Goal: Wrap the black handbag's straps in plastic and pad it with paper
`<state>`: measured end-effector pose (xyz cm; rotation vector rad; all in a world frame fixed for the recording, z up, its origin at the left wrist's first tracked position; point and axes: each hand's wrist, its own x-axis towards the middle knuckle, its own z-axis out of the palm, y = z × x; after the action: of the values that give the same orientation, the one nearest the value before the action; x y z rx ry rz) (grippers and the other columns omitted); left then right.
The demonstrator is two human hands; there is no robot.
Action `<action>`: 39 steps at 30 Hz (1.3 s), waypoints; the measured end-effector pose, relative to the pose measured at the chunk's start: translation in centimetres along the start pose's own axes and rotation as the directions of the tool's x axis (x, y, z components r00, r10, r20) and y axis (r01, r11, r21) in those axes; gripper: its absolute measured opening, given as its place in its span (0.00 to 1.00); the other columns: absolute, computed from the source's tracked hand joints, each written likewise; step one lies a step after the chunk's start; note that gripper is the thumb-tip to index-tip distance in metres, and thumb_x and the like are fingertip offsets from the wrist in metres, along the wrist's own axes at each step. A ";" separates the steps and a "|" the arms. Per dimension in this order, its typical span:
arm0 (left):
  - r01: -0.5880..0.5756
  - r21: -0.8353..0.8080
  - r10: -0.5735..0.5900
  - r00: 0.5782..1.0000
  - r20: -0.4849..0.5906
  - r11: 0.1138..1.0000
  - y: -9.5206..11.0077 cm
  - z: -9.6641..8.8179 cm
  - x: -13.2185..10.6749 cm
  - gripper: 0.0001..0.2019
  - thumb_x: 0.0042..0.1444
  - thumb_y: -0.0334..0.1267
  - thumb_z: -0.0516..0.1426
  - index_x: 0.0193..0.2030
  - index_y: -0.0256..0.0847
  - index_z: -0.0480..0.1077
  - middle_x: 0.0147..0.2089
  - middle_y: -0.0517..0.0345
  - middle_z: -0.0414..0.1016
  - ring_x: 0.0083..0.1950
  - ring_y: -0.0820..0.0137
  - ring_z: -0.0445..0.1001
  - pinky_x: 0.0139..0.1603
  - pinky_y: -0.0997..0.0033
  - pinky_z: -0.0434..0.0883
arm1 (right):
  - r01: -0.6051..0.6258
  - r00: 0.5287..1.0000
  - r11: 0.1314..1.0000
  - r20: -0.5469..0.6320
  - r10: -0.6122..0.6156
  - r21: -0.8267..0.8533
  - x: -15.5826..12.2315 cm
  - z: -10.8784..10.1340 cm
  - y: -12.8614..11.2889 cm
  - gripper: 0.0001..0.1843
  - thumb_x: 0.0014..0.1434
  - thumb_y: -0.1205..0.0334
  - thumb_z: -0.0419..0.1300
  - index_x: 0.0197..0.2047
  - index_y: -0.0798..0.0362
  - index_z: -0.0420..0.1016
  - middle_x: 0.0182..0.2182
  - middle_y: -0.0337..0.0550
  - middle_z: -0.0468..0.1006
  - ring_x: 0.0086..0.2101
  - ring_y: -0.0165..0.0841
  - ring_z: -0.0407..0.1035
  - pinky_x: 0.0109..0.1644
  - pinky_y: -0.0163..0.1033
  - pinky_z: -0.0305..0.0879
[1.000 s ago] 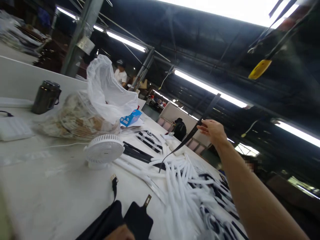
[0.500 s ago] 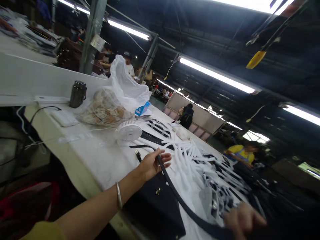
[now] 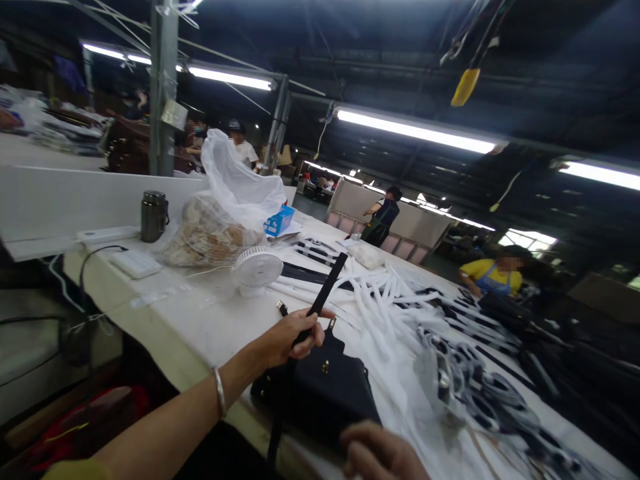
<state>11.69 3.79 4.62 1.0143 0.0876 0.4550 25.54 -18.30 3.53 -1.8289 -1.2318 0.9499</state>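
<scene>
A black strap [image 3: 327, 285] is gripped in my left hand [image 3: 304, 333]. Its free end sticks up past my fingers, and the rest hangs down in front of a black bag [image 3: 333, 383] to below the table edge. The bag lies on the white table under and beyond my left hand, with small gold-coloured metal fittings [image 3: 325, 367] on it. Low in the view, my right hand [image 3: 385, 453] is near the bag's front, its fingers loosely bent and apart; no strap shows in them. The lower part of that hand is cut off by the frame.
White strips [image 3: 373, 307] and black straps spread over the table to the right, by wrapped grey-black parts [image 3: 480, 393]. Behind my left hand stand a small white fan [image 3: 258, 268], a filled plastic bag [image 3: 210, 233] and a dark flask [image 3: 154, 217]. A co-worker [image 3: 493, 273] works at the right.
The strap, stretched between both hands before, now stands up from my left hand and hangs below it. My right hand has moved left, away from the strap. The bag shows more fully.
</scene>
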 end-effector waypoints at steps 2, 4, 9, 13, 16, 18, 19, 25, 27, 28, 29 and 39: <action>0.068 0.090 -0.077 0.992 0.096 0.994 -0.5 0.1 -1.1 0.18 0.63 0.45 0.57 0.54 0.34 0.68 0.28 0.59 0.74 0.13 0.84 0.52 0.13 0.82 0.48 | -0.027 0.994 0.975 -0.099 0.050 0.221 1.1 -0.4 -1.6 0.36 0.53 0.35 0.61 0.58 0.50 0.72 0.31 0.45 0.81 0.22 0.35 0.73 0.23 0.38 0.67; 0.133 0.156 -0.161 0.970 0.183 0.979 -1.0 0.0 -2.2 0.20 0.64 0.47 0.56 0.55 0.35 0.67 0.29 0.57 0.76 0.13 0.83 0.55 0.12 0.81 0.49 | 0.046 0.983 0.893 -0.182 0.040 0.447 3.1 -0.8 -3.4 0.38 0.51 0.37 0.65 0.58 0.52 0.69 0.43 0.51 0.81 0.24 0.32 0.74 0.22 0.34 0.66; 0.286 0.263 -0.367 0.861 0.351 0.921 -1.7 -0.6 -4.3 0.23 0.63 0.51 0.56 0.56 0.36 0.65 0.34 0.49 0.80 0.14 0.80 0.63 0.12 0.81 0.55 | 0.170 0.969 0.697 -0.247 0.010 0.696 7.2 0.4 -5.6 0.26 0.46 0.44 0.72 0.40 0.56 0.77 0.34 0.47 0.82 0.18 0.22 0.64 0.18 0.28 0.58; 0.283 0.211 -0.336 0.896 0.289 0.936 -1.8 -1.1 -4.6 0.25 0.58 0.53 0.61 0.55 0.38 0.66 0.43 0.46 0.80 0.30 0.70 0.79 0.31 0.74 0.73 | 0.094 0.977 0.677 -0.199 0.079 0.730 8.0 2.2 -4.6 0.26 0.43 0.45 0.73 0.37 0.57 0.78 0.29 0.46 0.82 0.18 0.25 0.66 0.18 0.30 0.62; 0.327 0.133 -0.348 0.917 0.195 0.936 -1.9 -1.0 -4.0 0.25 0.58 0.56 0.59 0.49 0.34 0.70 0.43 0.42 0.80 0.36 0.63 0.81 0.36 0.67 0.76 | 0.032 0.980 0.616 -0.147 0.136 0.787 8.3 2.4 -3.5 0.25 0.43 0.47 0.73 0.37 0.58 0.79 0.32 0.48 0.82 0.20 0.26 0.69 0.19 0.29 0.63; 0.382 0.092 -0.392 0.908 0.148 0.919 -2.0 -1.0 -3.5 0.24 0.59 0.56 0.59 0.48 0.33 0.71 0.43 0.41 0.80 0.36 0.63 0.81 0.33 0.68 0.76 | 0.006 0.974 0.594 -0.139 0.178 0.804 8.6 2.0 -2.8 0.24 0.43 0.48 0.73 0.36 0.59 0.79 0.29 0.46 0.81 0.19 0.26 0.68 0.17 0.28 0.61; 0.403 0.066 -0.408 0.904 0.128 0.913 -2.1 -1.0 -3.3 0.24 0.59 0.55 0.59 0.48 0.34 0.71 0.43 0.41 0.80 0.36 0.63 0.81 0.31 0.70 0.75 | -0.005 0.971 0.594 -0.139 0.196 0.805 8.6 1.8 -2.4 0.24 0.43 0.48 0.73 0.36 0.59 0.79 0.25 0.44 0.79 0.18 0.25 0.67 0.17 0.28 0.59; 0.458 -0.047 -0.451 0.885 0.112 0.888 -3.2 -1.7 -2.7 0.23 0.55 0.47 0.63 0.52 0.34 0.68 0.45 0.39 0.80 0.36 0.63 0.81 0.28 0.73 0.75 | 0.018 0.956 0.607 -0.191 0.222 0.795 8.5 0.7 -0.7 0.22 0.43 0.50 0.75 0.35 0.57 0.78 0.18 0.33 0.70 0.18 0.23 0.63 0.17 0.26 0.58; 0.467 -0.068 -0.457 0.881 0.123 0.882 -3.4 -1.8 -2.6 0.24 0.54 0.46 0.64 0.52 0.35 0.67 0.45 0.39 0.80 0.37 0.61 0.81 0.30 0.70 0.77 | 0.042 0.946 0.602 -0.226 0.234 0.797 8.5 0.7 -0.5 0.22 0.40 0.52 0.77 0.33 0.57 0.77 0.18 0.31 0.69 0.18 0.22 0.62 0.17 0.26 0.58; 0.466 -0.074 -0.456 0.882 0.124 0.882 -3.5 -1.8 -2.6 0.24 0.53 0.46 0.64 0.52 0.35 0.66 0.45 0.39 0.80 0.38 0.60 0.81 0.30 0.68 0.77 | 0.054 0.939 0.598 -0.244 0.242 0.800 8.5 0.7 -0.3 0.22 0.38 0.53 0.78 0.31 0.57 0.76 0.18 0.31 0.68 0.18 0.22 0.62 0.17 0.26 0.58; 0.464 -0.076 -0.454 0.883 0.122 0.882 -3.5 -1.8 -2.6 0.24 0.53 0.46 0.64 0.52 0.35 0.66 0.45 0.39 0.80 0.38 0.60 0.81 0.31 0.67 0.78 | 0.064 0.933 0.592 -0.258 0.249 0.803 8.5 0.7 -0.3 0.22 0.37 0.54 0.78 0.30 0.57 0.76 0.18 0.30 0.68 0.18 0.22 0.62 0.17 0.26 0.58; 0.476 0.000 -0.474 0.877 0.073 0.880 -3.3 -1.8 -3.6 0.22 0.53 0.41 0.63 0.52 0.34 0.67 0.40 0.41 0.81 0.33 0.63 0.81 0.33 0.67 0.77 | 0.110 0.885 0.514 -0.320 0.339 0.851 7.9 -1.9 0.4 0.20 0.34 0.62 0.79 0.28 0.56 0.74 0.18 0.32 0.71 0.18 0.23 0.64 0.16 0.26 0.59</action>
<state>8.97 2.29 0.38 0.9500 0.2633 -0.0323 29.50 -11.19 2.69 -1.1789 -0.1966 0.8884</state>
